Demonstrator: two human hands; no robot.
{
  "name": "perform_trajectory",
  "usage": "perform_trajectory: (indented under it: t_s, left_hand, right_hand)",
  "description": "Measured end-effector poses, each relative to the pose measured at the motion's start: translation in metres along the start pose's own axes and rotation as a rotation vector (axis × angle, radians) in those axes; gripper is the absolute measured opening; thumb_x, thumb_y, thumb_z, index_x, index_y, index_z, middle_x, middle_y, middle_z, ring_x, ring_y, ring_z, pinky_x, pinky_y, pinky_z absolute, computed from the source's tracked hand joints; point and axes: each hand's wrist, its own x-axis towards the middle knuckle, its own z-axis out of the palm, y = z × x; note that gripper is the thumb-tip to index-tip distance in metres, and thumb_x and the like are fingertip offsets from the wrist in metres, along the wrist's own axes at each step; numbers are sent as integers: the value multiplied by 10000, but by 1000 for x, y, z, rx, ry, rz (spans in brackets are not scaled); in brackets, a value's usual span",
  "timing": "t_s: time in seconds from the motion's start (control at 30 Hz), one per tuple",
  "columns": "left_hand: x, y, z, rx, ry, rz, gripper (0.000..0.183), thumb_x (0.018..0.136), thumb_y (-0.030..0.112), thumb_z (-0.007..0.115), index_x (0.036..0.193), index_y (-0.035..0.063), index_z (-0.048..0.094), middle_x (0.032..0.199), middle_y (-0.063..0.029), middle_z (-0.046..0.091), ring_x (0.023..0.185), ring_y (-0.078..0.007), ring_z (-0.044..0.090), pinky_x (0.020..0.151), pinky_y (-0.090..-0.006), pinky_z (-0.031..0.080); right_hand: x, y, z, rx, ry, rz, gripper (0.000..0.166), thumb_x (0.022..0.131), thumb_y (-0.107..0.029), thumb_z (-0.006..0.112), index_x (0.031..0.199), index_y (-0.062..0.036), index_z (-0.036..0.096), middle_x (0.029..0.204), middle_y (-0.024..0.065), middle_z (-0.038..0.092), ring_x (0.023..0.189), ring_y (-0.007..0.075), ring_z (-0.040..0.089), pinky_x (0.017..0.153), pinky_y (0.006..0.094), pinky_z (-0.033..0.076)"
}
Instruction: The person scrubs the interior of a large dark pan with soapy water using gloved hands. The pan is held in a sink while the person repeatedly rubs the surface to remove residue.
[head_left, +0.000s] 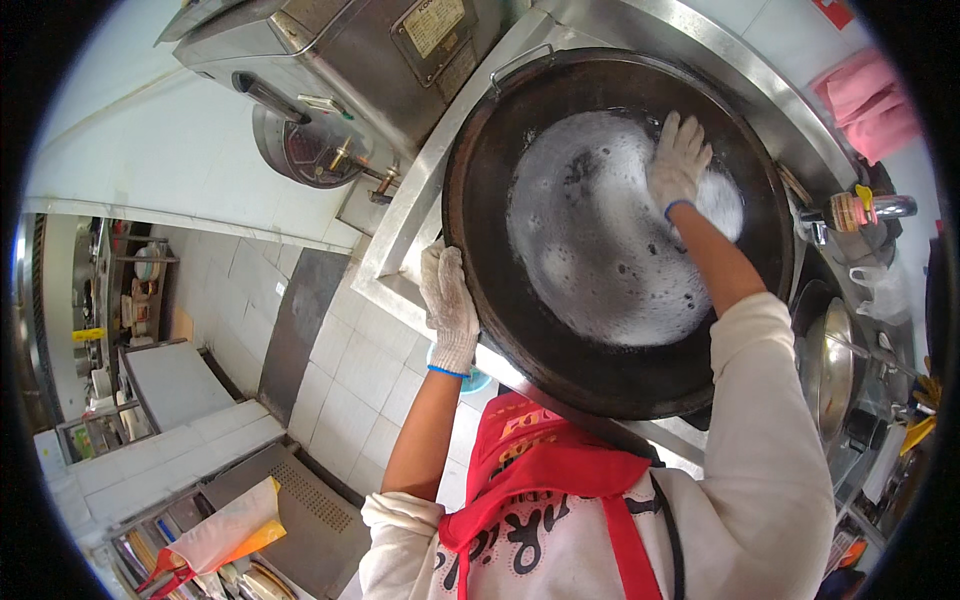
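A large dark metal wok (592, 382) with a wire loop handle rests on a stainless steel counter, holding foamy, soapy water (600, 240). My right hand (679, 161), in a pale knit glove with a blue cuff edge, lies at the upper right part of the foam with its fingers apart. Whether it presses something against the wok wall cannot be told. My left hand (450, 296), in a similar, soiled glove, is at the wok's left rim, with its palm side hidden.
A stainless steel appliance (360, 67) stands at upper left beside a brass valve (341, 154). At right are a faucet (892, 206), a metal bowl (832, 367) and a pink cloth (866, 101). A perforated metal surface (300, 525) lies lower left.
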Motion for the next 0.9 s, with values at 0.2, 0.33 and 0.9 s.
perform_trajectory:
  t_s: [0.2,0.33,0.9]
  left_hand:
    - [1,-5,1,-97,0,-71,157,911,187,488,938,37,529,744,44,409,666,-59,354,623,-208,328]
    - [0,-4,2,-22,6,27,130,899,165,496,926,40,517,723,45,391,654,-51,354,607,-207,332]
    - [-3,0,1,66,-24,94,224,927,235,498,986,18,513,794,22,436,719,-74,390,679,-220,365]
  right_hand:
    - [-25,22,32,-486,-709,-682,482,863,-286,469,1292,-66,466,1399,150,355,1307,308,307,1062,500,214]
    - [-4,51,-5,-100,-849,-460,560,776,-400,589,1234,-83,533,1345,116,444,1273,287,369,1073,398,266]
    - [-159,112,-112,2,-1119,-847,783,883,-617,255,1443,-81,146,1483,201,139,1387,318,86,1121,439,56]
